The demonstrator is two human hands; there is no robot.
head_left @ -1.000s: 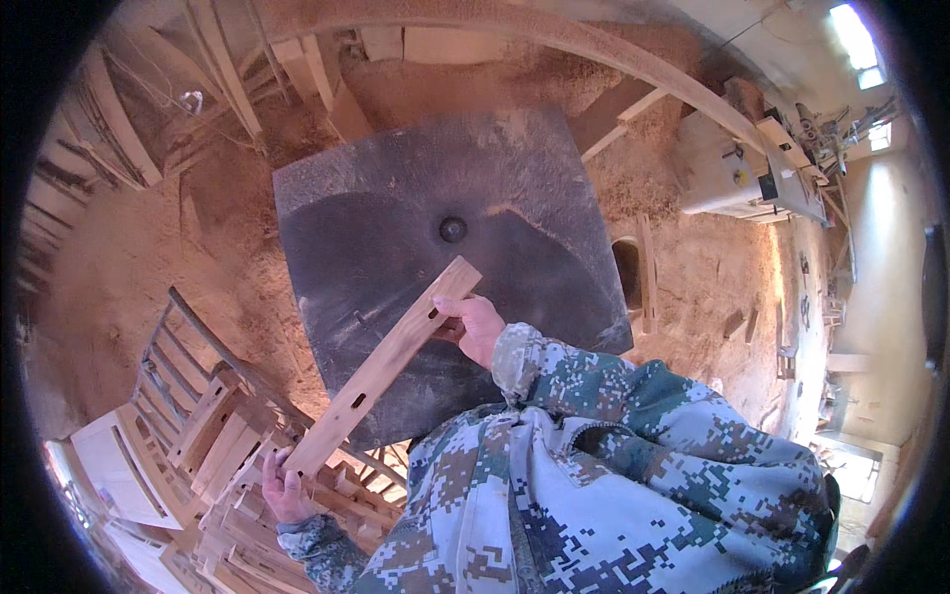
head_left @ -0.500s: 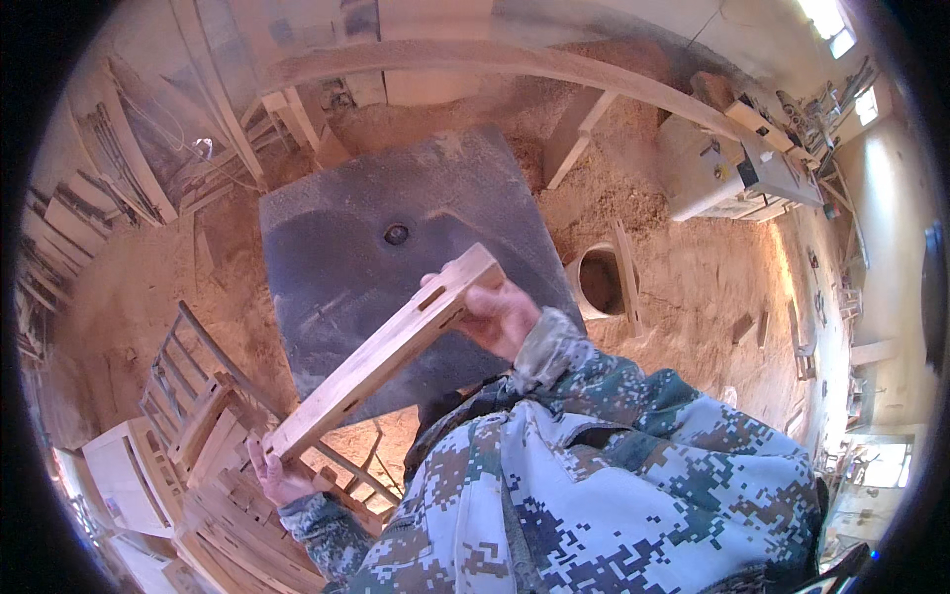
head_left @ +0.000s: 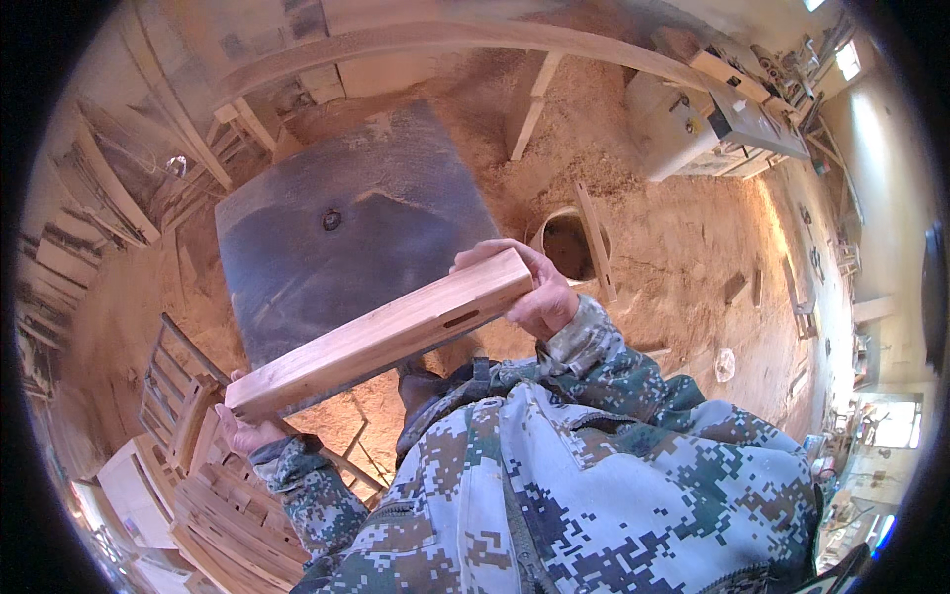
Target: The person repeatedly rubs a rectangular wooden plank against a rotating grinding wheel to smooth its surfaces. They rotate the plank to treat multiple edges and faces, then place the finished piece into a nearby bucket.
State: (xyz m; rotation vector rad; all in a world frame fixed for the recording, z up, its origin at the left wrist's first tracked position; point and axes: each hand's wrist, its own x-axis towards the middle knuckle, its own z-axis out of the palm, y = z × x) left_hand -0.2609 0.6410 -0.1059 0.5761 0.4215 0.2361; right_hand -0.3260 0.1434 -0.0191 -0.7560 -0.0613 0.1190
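Note:
A squared wooden beam (head_left: 386, 332) with a slot cut in its near side is held up across my front, its right end higher than the left. My right hand (head_left: 537, 290) wraps round the right end, fingers over the far edge and thumb below. At the other end, my left hand (head_left: 247, 424) grips the beam from underneath. Beyond and partly behind it lies the dark flat top of a machine table (head_left: 396, 163), with a small round spindle (head_left: 332, 219) standing up in it. The beam appears to be above the tabletop; whether it touches the near edge I cannot tell.
Stacked slotted timber pieces (head_left: 233, 530) and a metal rack (head_left: 183, 371) are at lower left. A round bin (head_left: 566, 247) with a board leaning on it stands right of the table. Another machine (head_left: 683, 129) is at far right. Sawdust covers the floor (head_left: 673, 287).
The beam has turned, showing a different face, and lies flatter across the view. My right hand has shifted right; my left hand has moved left and up. The table appears further left.

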